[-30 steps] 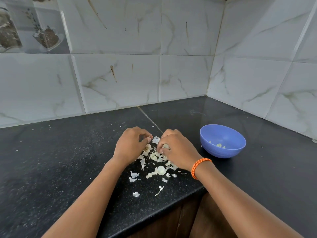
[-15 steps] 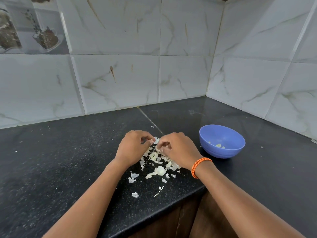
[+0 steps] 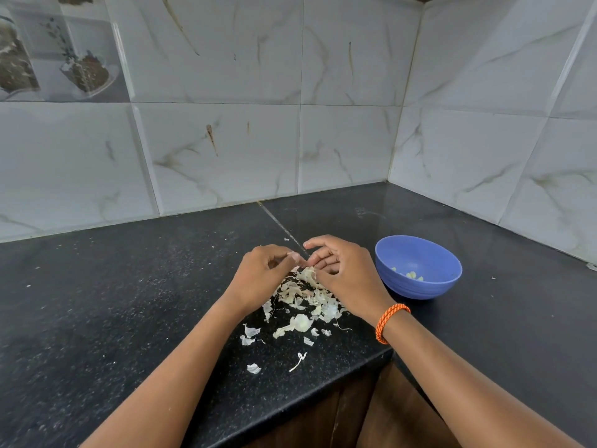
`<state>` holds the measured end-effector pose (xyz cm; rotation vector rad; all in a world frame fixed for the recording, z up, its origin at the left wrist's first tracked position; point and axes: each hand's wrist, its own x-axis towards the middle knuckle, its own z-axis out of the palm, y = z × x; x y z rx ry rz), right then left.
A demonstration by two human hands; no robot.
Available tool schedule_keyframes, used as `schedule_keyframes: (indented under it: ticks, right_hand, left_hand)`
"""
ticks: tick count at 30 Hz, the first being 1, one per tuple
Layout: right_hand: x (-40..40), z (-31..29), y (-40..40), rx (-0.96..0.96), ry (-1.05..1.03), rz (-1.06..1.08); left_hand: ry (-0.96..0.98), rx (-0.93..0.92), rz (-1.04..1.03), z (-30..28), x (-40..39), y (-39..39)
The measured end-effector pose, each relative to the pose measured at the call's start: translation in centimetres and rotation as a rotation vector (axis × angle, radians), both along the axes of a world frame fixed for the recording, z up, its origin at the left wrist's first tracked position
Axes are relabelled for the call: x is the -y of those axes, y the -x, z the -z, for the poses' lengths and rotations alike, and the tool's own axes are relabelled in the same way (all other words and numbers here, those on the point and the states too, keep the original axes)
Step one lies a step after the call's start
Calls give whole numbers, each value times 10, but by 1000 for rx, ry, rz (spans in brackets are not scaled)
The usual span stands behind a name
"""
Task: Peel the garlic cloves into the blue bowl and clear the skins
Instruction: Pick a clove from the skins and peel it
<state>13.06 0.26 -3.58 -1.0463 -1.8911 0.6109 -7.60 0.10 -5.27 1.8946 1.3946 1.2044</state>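
Observation:
My left hand [image 3: 261, 276] pinches a small pale garlic clove [image 3: 295, 256] between thumb and fingertips, just above the skin pile. My right hand [image 3: 347, 273], with an orange band on the wrist, meets it from the right. Its curled fingers pick at the clove's end while the index finger sticks out above. Loose papery garlic skins [image 3: 307, 294] lie heaped under both hands on the black counter [image 3: 129, 302], with scattered bits trailing toward the front edge. The blue bowl [image 3: 387, 253] stands right of my right hand and holds a few peeled cloves [image 3: 410, 274].
Marble-look tiled walls meet in a corner behind the bowl. The counter's front edge [image 3: 323, 392] steps back in an L just below the skins, with brown cabinet fronts beneath. A small light scrap [image 3: 592, 266] lies by the right wall.
Both hands have lifted slightly off the skin pile and come together at the fingertips. My right hand's fingers have uncurled, the index now sticking out. The bowl has stayed put.

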Motion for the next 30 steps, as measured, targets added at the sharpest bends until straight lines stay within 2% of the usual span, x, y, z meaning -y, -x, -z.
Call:
schedule_keyframes:
  ticks: [3,11,21,26,30]
  right_hand:
    - [3,1,-1,-16,-22,-3]
    - [8,10,-4,-125,-47,-10]
    - [10,22,-10,-111,-117,-2]
    - [11,30,-10,-73,-207,5]
    - [11,31,-8,-79,-260,-19]
  left_hand:
    - [16,-18,38,0,2,-2]
    - [102,126,163,3,3,-10]
    - [43,134,71,-1,10,-19]
    - [95,164,16,-1,15,-26]
    - [130,278,4,-2,17,-29]
